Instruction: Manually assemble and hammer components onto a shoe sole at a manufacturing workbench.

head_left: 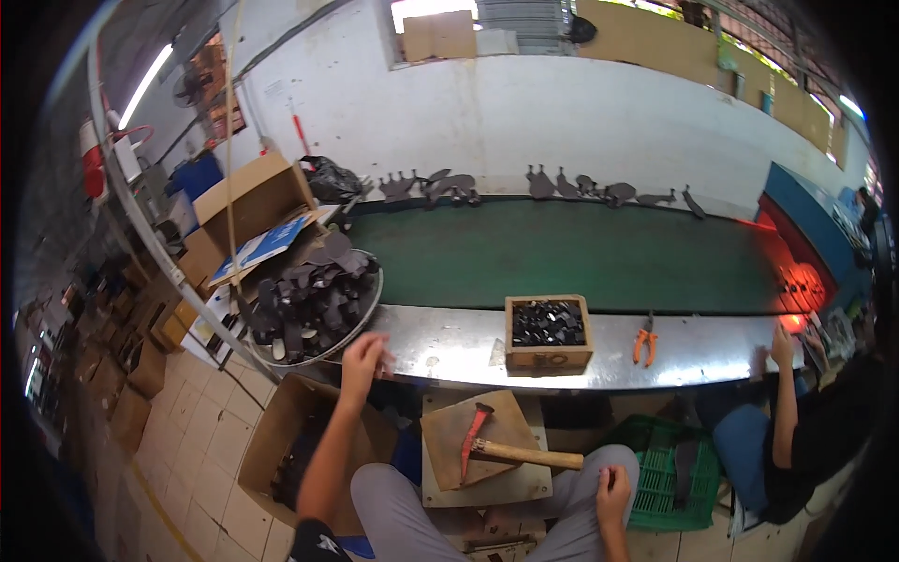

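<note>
Your left hand point(363, 354) reaches to the rim of the round tray point(367, 309) heaped with dark flat cut pieces point(309, 298) at the worktop's point(449, 342) left end; fingers curled, grip state unclear. They look light, floppy, likely slippery stacked: pinch one by its edge. Your right hand point(613, 492) rests loosely clenched on your knee, beside the hammer point(506, 450).

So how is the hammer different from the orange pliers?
The hammer is bigger, with a pale wooden handle and a red head; the pliers are small with orange grips. The hammer lies on a board over the person's lap; the pliers lie on the metal ledge beside the conveyor. Neither is in a hand.
</note>
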Action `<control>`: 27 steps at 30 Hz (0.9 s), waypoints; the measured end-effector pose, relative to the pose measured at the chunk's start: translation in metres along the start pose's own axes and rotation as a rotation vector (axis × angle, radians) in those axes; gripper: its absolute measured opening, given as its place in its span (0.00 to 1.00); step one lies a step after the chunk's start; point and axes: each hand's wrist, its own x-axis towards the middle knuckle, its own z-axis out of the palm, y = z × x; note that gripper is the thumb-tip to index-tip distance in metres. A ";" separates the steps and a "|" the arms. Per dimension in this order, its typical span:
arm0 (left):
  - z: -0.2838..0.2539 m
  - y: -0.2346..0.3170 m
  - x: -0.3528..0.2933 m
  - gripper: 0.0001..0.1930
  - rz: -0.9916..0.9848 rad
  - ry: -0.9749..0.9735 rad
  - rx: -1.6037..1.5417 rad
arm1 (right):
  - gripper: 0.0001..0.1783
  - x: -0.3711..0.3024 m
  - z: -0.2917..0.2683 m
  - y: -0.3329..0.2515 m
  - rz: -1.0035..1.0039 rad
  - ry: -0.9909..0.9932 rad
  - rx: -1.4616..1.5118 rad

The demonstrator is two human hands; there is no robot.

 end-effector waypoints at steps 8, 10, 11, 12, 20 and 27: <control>0.018 -0.124 -0.101 0.11 -0.167 0.215 0.308 | 0.23 0.034 -0.009 -0.001 0.212 -0.203 0.192; 0.016 -0.126 -0.101 0.12 -0.214 0.146 0.367 | 0.28 0.046 -0.004 -0.002 0.222 -0.108 0.187; 0.006 -0.141 -0.102 0.14 -0.157 0.144 0.549 | 0.26 0.056 -0.002 -0.010 0.145 -0.164 -0.004; -0.001 -0.156 -0.105 0.15 -0.100 0.130 0.726 | 0.26 0.060 0.009 -0.007 0.136 -0.166 -0.005; -0.007 -0.190 -0.124 0.24 -0.671 -0.810 1.021 | 0.18 0.072 0.079 0.030 -0.143 -0.576 -1.070; 0.012 -0.169 -0.110 0.26 -0.635 -0.798 1.087 | 0.17 0.067 0.071 0.035 -0.138 -0.532 -1.099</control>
